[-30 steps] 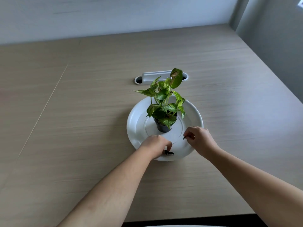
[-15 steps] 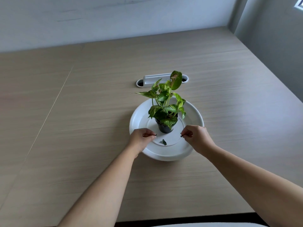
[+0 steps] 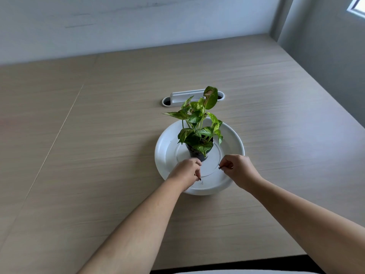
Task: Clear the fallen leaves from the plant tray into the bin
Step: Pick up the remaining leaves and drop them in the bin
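Note:
A round white plant tray [image 3: 235, 139] sits mid-table. A small black pot [image 3: 198, 156] with a green plant [image 3: 199, 123] stands at its centre. My left hand [image 3: 186, 172] rests over the tray's near left part, fingers pinched together with a small dark leaf piece [image 3: 199, 178] at the fingertips. My right hand [image 3: 238, 169] hovers over the near right part, thumb and finger pinched on another small dark leaf piece [image 3: 219, 167]. A faint dark speck [image 3: 202, 183] lies on the tray just below my left fingertips. No bin is in view.
The wooden table [image 3: 98, 155] stretches wide to the left and right of the tray. A white cable port [image 3: 183, 96] is set into it behind the plant. Walls close the far side and the right. The table's near edge [image 3: 237, 265] runs along the bottom.
My left hand slid right and down onto the spot where a green leaf lay on the tray; that leaf is no longer visible. My right hand stayed pinched in place.

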The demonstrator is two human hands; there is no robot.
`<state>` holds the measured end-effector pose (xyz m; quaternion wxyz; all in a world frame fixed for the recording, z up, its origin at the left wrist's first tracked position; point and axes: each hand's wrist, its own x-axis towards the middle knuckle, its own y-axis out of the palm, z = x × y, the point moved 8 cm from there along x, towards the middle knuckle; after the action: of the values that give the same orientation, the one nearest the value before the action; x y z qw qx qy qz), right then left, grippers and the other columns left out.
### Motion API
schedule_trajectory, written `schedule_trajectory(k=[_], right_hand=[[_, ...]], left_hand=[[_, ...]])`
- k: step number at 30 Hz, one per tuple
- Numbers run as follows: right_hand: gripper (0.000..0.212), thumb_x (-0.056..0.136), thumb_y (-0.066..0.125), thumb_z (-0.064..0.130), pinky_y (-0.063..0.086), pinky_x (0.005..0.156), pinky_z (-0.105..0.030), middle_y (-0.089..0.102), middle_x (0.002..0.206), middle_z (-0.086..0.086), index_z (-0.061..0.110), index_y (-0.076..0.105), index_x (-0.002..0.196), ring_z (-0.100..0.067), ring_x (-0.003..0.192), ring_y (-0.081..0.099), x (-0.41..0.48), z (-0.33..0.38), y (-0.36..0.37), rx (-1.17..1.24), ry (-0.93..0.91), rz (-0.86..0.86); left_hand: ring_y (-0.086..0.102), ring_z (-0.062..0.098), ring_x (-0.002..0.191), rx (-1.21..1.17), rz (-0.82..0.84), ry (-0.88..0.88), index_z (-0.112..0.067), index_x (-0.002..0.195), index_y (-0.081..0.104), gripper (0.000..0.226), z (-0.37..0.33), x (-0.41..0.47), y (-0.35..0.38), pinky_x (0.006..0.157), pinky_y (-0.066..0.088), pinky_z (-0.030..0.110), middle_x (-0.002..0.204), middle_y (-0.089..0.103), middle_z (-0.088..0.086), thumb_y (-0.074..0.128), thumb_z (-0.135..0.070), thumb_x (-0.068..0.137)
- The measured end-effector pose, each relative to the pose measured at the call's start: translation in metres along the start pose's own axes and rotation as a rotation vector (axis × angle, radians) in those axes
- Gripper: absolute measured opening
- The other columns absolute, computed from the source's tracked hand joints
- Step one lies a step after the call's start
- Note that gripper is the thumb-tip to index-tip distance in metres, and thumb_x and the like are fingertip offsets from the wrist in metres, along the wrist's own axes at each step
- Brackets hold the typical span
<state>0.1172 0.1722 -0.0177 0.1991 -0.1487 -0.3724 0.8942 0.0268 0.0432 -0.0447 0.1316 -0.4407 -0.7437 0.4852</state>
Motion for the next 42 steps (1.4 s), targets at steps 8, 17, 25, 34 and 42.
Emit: schedule_trajectory(k=[8,17,25,34,42], right_hand=[[0.015,0.078,0.063,0.002,0.051,0.068,-0.024,0.068,0.075,0.001,0.012,0.074,0.081,-0.016,0.075,0.063,-0.004,-0.012,-0.008,0.026,0.033,-0.026],[0.014,0.078,0.065,0.004,0.052,0.068,-0.023,0.071,0.080,-0.001,0.015,0.073,0.080,-0.015,0.073,0.065,0.004,-0.013,-0.009,0.021,0.035,-0.021],[0.014,0.077,0.065,0.003,0.055,0.071,-0.026,0.072,0.078,0.000,0.015,0.074,0.079,-0.016,0.075,0.066,0.006,-0.015,-0.013,0.028,0.032,-0.037],[0.014,0.077,0.067,0.005,0.053,0.064,-0.017,0.070,0.072,0.003,0.018,0.073,0.074,-0.012,0.071,0.065,0.009,-0.014,-0.018,0.114,0.107,-0.057],[0.024,0.075,0.068,0.004,0.045,0.054,-0.008,0.066,0.061,0.007,0.025,0.067,0.064,-0.008,0.057,0.062,-0.001,-0.011,-0.017,0.298,0.210,-0.103]], left_hand=[[0.067,0.023,0.086,-0.031,0.000,-0.044,-0.007,0.080,0.074,0.009,0.009,0.003,0.005,0.076,0.052,0.027,0.090,0.073,0.009,0.066,-0.004,0.076],[0.066,0.019,0.089,0.154,0.110,0.047,-0.030,0.098,0.067,0.024,-0.010,-0.002,0.007,0.076,0.049,0.026,0.096,0.074,-0.004,0.063,-0.014,0.081],[0.063,0.028,0.094,0.403,0.195,0.166,-0.022,0.095,0.071,0.027,-0.027,0.005,0.022,0.075,0.049,0.031,0.101,0.070,0.004,0.052,-0.009,0.082],[0.067,0.007,0.070,-0.708,-0.163,-0.320,-0.019,0.075,0.073,0.008,0.032,-0.009,-0.016,0.068,0.050,0.013,0.070,0.072,-0.005,0.073,-0.011,0.076],[0.064,0.006,0.047,-1.391,-0.194,-0.461,-0.005,0.073,0.065,0.016,0.044,-0.033,-0.009,0.057,0.056,0.014,0.050,0.068,-0.001,0.062,0.008,0.082]])
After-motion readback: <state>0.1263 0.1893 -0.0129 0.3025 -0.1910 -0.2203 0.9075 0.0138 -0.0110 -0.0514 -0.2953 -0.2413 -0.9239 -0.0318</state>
